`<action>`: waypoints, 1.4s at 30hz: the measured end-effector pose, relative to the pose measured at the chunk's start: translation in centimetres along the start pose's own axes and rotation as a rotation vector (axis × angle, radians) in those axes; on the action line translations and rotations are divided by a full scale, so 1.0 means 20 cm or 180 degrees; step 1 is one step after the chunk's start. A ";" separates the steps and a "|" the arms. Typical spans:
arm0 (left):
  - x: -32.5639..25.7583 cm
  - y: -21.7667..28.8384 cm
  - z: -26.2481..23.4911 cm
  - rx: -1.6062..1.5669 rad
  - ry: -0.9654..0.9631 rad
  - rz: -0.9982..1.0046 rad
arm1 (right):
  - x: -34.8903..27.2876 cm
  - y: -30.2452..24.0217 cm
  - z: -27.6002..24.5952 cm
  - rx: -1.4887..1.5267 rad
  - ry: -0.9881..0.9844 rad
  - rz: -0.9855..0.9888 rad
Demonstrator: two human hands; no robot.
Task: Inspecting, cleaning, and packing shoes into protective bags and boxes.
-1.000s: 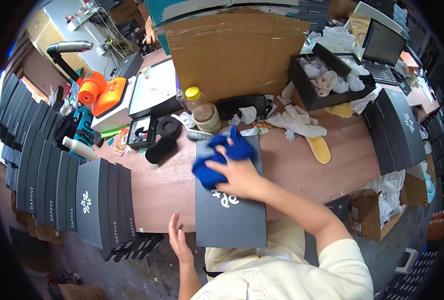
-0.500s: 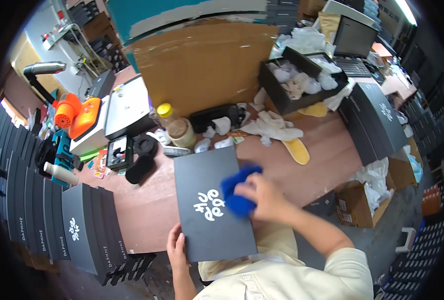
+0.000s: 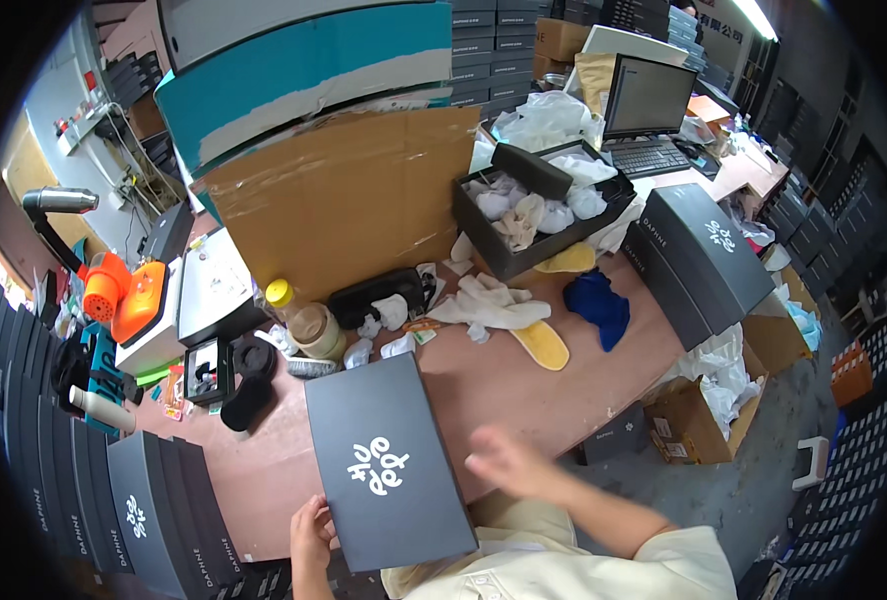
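A dark grey shoebox [image 3: 389,510] with white lettering on its lid lies at the table's front edge, close to my body. My left hand [image 3: 312,530] grips its left side near the lower corner. To the right of the box, my right hand [image 3: 509,462] hangs over the table edge, somewhat blurred, its fingers apart and holding nothing. A crumpled blue cloth [image 3: 599,308] rests on the right part of the table, well beyond that hand. Between them lies a yellow insole [image 3: 539,345], beside a white cloth [image 3: 489,303].
Stacked shoeboxes stand at the left [image 3: 154,500] and right [image 3: 699,250]. A black open box [image 3: 509,250] of crumpled paper sits at the back right. Behind the table's middle rises a cardboard panel [image 3: 354,200]. An orange tool [image 3: 114,290] and a yellow-capped bottle [image 3: 282,295] are at the left.
The blue cloth has left my right hand and now lies on the table at the right. That hand has opened off the shoebox lid. My left hand keeps the box; the view has shifted.
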State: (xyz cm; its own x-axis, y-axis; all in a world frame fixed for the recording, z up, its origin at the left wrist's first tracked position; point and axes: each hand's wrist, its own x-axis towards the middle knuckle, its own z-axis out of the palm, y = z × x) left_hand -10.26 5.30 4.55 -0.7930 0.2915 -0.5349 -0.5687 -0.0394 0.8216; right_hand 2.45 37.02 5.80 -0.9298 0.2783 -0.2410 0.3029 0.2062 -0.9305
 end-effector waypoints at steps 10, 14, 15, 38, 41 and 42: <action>-0.16 0.27 0.17 0.0267 -0.0386 0.0455 | -0.01 0.00 0.28 0.2195 -0.0494 0.0417; -0.37 0.36 0.25 0.0320 0.0215 0.2232 | -0.06 -0.01 0.27 -0.0943 -0.0101 -0.1324; -0.42 0.36 0.19 0.0147 0.0236 0.2327 | -0.03 -0.02 0.27 -0.1191 -0.0185 -0.1344; -0.02 0.35 0.39 0.4163 -0.0912 0.3750 | 0.04 -0.26 0.13 0.1774 0.2080 -0.1404; -0.04 0.14 0.65 0.3762 -0.2464 0.3648 | -0.04 -0.50 0.13 -0.0177 0.2080 -0.3012; 0.01 -0.02 0.66 0.3333 -0.2783 0.3355 | -0.03 -0.58 0.12 -0.0957 0.1320 -0.3324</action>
State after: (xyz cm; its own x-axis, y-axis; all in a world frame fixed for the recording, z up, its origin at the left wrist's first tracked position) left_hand -7.28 17.89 6.69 -0.1551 0.9578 0.2421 0.7320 -0.0532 0.6793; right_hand -1.01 32.21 16.10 -0.6336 0.1158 0.7650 -0.4811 0.7154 -0.5067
